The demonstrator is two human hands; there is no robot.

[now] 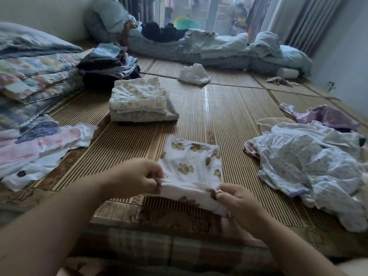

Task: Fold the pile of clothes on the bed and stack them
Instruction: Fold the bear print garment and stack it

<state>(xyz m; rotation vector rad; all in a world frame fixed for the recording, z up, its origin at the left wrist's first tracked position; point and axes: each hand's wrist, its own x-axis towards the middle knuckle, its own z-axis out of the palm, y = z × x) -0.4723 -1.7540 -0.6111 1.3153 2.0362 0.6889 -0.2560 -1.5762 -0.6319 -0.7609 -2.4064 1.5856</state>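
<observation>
Item: flower-print garment [191, 166], flat on mat [229, 116], nearer the wearer than the folded stack [139, 102]. Left hand [137, 176] and right hand [237, 200] each pinched its near edge. Step judged: mid-fold; next, carry that edge toward the stack. Unfolded pile [310, 162] lay right of the stack. No writing was legible.

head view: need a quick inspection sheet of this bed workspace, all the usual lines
surface: striped bamboo mat on the bed.
job's things: flower-print garment at the near edge; light folded stack and dark folded stack behind; unfolded pile at right.
clutter: crumpled white cloth far on the mat; pink printed cloth at left.
grippers: left hand and right hand each pinch the garment's near fold.
cables: nothing seen.
surroundings: quilts at left, rumpled bedding along the far side, curtains and glass door.
</observation>
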